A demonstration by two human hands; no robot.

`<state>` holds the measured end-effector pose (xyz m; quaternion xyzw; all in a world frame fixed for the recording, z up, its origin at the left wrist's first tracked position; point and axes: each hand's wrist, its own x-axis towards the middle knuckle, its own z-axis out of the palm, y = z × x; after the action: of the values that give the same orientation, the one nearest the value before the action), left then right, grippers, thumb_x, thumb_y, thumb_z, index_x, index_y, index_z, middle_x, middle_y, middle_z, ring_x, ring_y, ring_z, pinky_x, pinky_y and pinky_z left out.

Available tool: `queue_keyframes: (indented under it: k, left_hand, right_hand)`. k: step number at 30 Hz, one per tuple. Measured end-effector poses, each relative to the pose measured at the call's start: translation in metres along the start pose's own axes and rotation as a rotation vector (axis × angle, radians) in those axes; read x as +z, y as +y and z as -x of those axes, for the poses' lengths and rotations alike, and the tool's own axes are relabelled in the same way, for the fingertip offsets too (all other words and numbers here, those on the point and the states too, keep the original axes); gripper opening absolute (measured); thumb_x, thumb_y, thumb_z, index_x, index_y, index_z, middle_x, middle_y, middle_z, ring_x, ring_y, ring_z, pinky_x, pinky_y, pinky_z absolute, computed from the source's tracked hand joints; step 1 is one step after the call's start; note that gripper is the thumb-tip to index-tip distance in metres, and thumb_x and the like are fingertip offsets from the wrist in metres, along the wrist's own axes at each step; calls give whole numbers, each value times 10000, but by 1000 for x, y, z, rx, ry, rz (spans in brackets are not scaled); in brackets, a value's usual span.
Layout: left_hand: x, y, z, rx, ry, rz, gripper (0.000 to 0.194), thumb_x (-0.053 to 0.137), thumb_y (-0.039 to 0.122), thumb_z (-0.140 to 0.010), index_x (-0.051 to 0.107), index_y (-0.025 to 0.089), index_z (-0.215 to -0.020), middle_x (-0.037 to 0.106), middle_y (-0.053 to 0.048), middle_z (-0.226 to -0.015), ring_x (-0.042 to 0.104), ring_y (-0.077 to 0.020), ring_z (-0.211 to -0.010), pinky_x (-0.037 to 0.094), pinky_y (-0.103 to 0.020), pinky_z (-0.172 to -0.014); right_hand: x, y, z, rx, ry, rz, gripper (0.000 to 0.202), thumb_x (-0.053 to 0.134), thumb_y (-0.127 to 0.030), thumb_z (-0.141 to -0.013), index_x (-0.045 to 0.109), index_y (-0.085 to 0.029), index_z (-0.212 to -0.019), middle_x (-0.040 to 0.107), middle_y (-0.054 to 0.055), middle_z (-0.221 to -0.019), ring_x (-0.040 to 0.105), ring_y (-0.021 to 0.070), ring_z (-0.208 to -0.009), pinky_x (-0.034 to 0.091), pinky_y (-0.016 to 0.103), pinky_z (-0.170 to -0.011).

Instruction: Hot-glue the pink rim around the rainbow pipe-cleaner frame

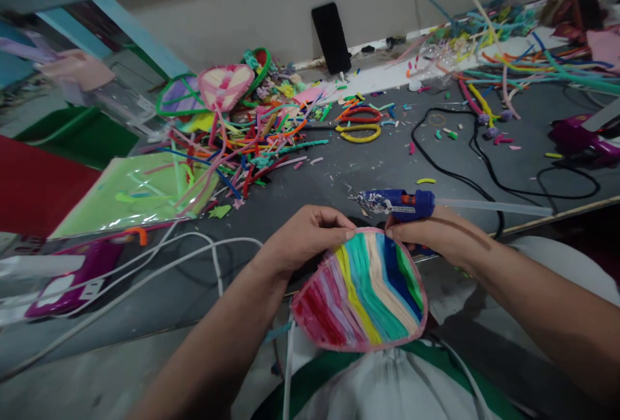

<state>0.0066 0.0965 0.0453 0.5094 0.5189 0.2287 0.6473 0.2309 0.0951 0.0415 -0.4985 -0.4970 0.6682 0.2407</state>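
While left hand (307, 239) and right hand (429, 229) pinch its upper rim, probably to steady it, striped panel (361, 291) sits above lap (387, 388), by near edge of counter (314, 181). Narrower end points left; long axis runs roughly sideways, stripes slanting across. Right hand also grips glue gun (411, 205), nozzle leftward, apparently tucked so same hand can manage both. Beyond: scissors (359, 139), heap of pipe cleaners (271, 129).
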Motion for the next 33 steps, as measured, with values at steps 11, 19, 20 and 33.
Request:
queue_keyframes:
  k: [11, 19, 20, 33]
  left_hand:
    - [1, 2, 0, -14, 20, -9, 280, 758, 360, -639, 712, 118, -773, 683, -46, -665, 596, -137, -581, 462, -246, -595]
    - [1, 1, 0, -22, 16, 0, 263, 760, 348, -638, 715, 124, -769, 685, -38, -656, 598, -133, -568, 463, -249, -596]
    - [1, 0, 0, -21, 11, 4, 260, 760, 345, -640, 715, 125, -770, 685, -37, -658, 599, -133, -570, 463, -248, -596]
    - [0, 0, 0, -7, -9, 10, 237, 756, 331, -662, 717, 126, -776, 681, -27, -655, 591, -119, -577, 452, -231, -592]
  right_hand:
    - [3, -5, 3, 40, 33, 34, 150, 644, -244, -613, 646, -177, -748, 603, -3, -644, 554, 162, -616, 426, 257, -549]
    - [5, -7, 3, 28, 80, 78, 166, 639, -270, -575, 642, -183, -716, 608, 4, -663, 560, 178, -639, 436, 280, -572]
    - [5, -7, 3, 26, 81, 85, 172, 636, -276, -576, 644, -183, -721, 613, 9, -674, 564, 184, -649, 438, 285, -576]
    - [5, -8, 4, -3, 76, 119, 187, 621, -279, -597, 659, -186, -755, 643, 22, -714, 587, 212, -701, 454, 297, -594]
